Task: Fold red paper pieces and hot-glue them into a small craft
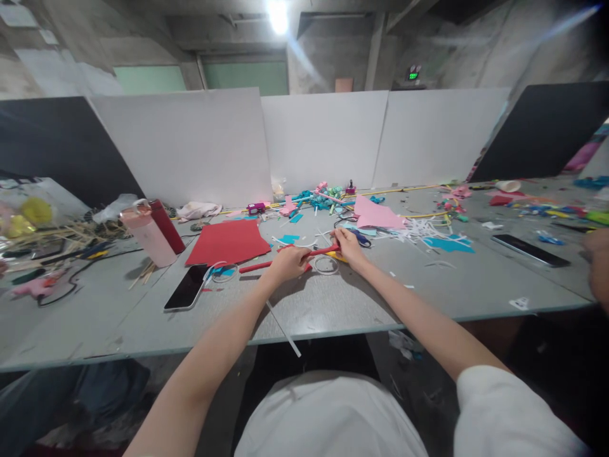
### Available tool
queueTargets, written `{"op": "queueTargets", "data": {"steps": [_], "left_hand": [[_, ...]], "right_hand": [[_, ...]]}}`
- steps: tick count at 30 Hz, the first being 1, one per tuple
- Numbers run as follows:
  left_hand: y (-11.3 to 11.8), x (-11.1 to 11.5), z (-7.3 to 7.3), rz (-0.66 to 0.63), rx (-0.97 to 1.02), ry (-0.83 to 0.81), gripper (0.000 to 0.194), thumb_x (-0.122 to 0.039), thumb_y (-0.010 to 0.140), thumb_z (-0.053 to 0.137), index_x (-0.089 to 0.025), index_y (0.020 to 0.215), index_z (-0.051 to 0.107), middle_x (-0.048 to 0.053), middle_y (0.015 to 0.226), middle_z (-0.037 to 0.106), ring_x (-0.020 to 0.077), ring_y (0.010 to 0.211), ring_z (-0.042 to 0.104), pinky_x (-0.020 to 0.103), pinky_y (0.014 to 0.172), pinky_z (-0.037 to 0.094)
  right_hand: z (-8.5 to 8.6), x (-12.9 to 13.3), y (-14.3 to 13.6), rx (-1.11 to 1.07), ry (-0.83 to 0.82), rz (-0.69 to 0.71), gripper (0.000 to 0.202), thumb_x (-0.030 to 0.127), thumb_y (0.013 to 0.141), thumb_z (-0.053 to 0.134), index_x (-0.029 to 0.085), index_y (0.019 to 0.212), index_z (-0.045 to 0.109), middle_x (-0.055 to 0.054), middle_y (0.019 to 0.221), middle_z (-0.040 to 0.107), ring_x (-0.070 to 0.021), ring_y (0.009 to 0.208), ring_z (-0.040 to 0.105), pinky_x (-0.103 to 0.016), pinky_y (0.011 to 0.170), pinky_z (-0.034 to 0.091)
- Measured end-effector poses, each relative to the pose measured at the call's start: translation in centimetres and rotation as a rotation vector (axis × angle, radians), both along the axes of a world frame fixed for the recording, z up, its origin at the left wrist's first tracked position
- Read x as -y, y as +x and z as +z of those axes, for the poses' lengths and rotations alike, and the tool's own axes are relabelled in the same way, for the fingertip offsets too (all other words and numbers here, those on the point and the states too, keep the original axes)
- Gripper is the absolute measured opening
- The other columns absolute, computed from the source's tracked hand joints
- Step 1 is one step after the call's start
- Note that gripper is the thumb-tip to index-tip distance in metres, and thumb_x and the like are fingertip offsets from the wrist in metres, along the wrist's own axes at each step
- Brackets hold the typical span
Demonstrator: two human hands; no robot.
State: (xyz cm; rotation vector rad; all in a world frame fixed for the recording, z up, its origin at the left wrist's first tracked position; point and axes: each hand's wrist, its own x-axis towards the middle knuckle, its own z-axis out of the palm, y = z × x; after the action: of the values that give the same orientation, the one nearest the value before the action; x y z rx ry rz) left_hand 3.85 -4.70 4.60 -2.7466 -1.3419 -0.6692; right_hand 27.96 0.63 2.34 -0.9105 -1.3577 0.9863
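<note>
Both my hands hold one thin red stick-like strip (254,268) just above the table. My left hand (289,263) is closed around its middle, and the strip's far end sticks out to the left. Fingers of my right hand (349,249) pinch its right end. Whether the strip is rolled paper or a wrapped stick I cannot tell. Under and between the hands lies a white ring (326,265). A dark blue-handled pair of scissors (362,238) rests just beyond my right hand. A red sheet (228,242) lies to the left of my left hand.
A phone (188,289) lies front left, near a pink bottle (151,235). Another phone (530,250) lies right. Pink sheet (378,212), white paper shreds (423,230) and blue scraps (450,244) spread behind my right hand. White boards (326,139) stand along the back. Another person's hand (597,260) shows at far right.
</note>
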Motion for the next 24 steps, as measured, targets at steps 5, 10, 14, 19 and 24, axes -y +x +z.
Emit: {"op": "queueTargets", "data": {"steps": [5, 10, 14, 19, 24], "left_hand": [[-0.3, -0.3, 0.2, 0.083, 0.02, -0.001, 0.035, -0.037, 0.109, 0.048, -0.019, 0.108, 0.078, 0.013, 0.096, 0.078, 0.0247, 0.086, 0.07, 0.033, 0.076, 0.047], [-0.5, -0.4, 0.1, 0.102, 0.02, 0.004, 0.036, -0.037, 0.11, 0.046, -0.019, 0.109, 0.077, 0.011, 0.094, 0.077, 0.024, 0.085, 0.07, 0.033, 0.077, 0.046], [-0.6, -0.5, -0.2, 0.096, 0.022, 0.012, 0.036, -0.038, 0.111, 0.045, -0.019, 0.11, 0.077, 0.011, 0.093, 0.077, 0.0243, 0.084, 0.07, 0.032, 0.076, 0.045], [-0.5, -0.3, -0.2, 0.097, 0.013, 0.0, 0.036, -0.038, 0.111, 0.046, -0.02, 0.108, 0.076, 0.012, 0.095, 0.077, 0.0247, 0.085, 0.07, 0.032, 0.075, 0.044], [-0.4, 0.0, -0.1, 0.118, -0.007, -0.008, 0.035, -0.038, 0.111, 0.046, -0.02, 0.106, 0.076, 0.011, 0.094, 0.077, 0.0241, 0.084, 0.07, 0.032, 0.074, 0.043]], "right_hand": [[0.0, 0.1, 0.3, 0.147, 0.04, -0.061, 0.045, 0.071, 0.098, 0.059, 0.026, 0.094, 0.056, 0.006, 0.057, 0.045, -0.0147, 0.046, 0.038, -0.026, 0.042, 0.029], [0.1, 1.1, -0.1, 0.285, 0.134, -0.028, 0.044, 0.067, 0.102, 0.053, 0.026, 0.087, 0.057, 0.001, 0.063, 0.056, -0.0172, 0.054, 0.047, -0.028, 0.049, 0.033], [-0.1, 1.2, -0.2, 0.331, 0.176, -0.039, 0.047, 0.067, 0.105, 0.046, 0.026, 0.088, 0.059, 0.001, 0.062, 0.057, -0.0173, 0.053, 0.048, -0.029, 0.052, 0.035], [-0.3, 1.1, 0.0, 0.399, 0.248, -0.063, 0.048, 0.066, 0.107, 0.042, 0.025, 0.087, 0.058, 0.003, 0.059, 0.056, -0.0173, 0.054, 0.051, -0.029, 0.058, 0.038], [-0.5, 1.1, 0.0, 0.444, 0.281, -0.065, 0.048, 0.062, 0.111, 0.036, 0.026, 0.087, 0.055, 0.003, 0.057, 0.055, -0.0179, 0.053, 0.052, -0.03, 0.061, 0.038]]}}
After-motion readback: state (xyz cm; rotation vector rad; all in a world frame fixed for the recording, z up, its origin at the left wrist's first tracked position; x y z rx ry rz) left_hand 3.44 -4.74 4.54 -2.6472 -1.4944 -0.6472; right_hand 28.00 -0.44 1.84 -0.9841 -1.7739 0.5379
